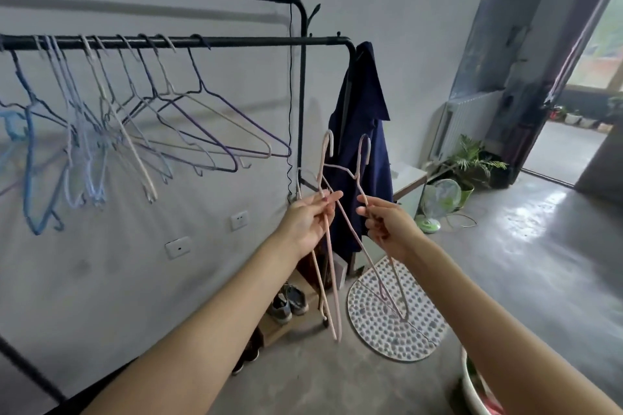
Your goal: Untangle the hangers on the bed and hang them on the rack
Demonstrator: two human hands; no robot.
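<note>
Both hands are raised in front of the black rack (256,41), each with a thin pink wire hanger. My left hand (308,217) grips one pink hanger (332,280) near its neck, hook up, its body hanging down. My right hand (384,224) pinches a second pink hanger (362,158), whose lower end reaches down over the mat. The two hangers cross between my hands. Several hangers (161,118) in blue, purple, cream and white hang on the rack's lower bar at the left. The bed is out of view.
A dark blue garment (362,131) hangs on the rack's right end. Below are shoes (290,301), a round dotted mat (387,313), a small green fan (435,209), a potted plant (472,163) and wall sockets (178,246). A doorway opens at the right.
</note>
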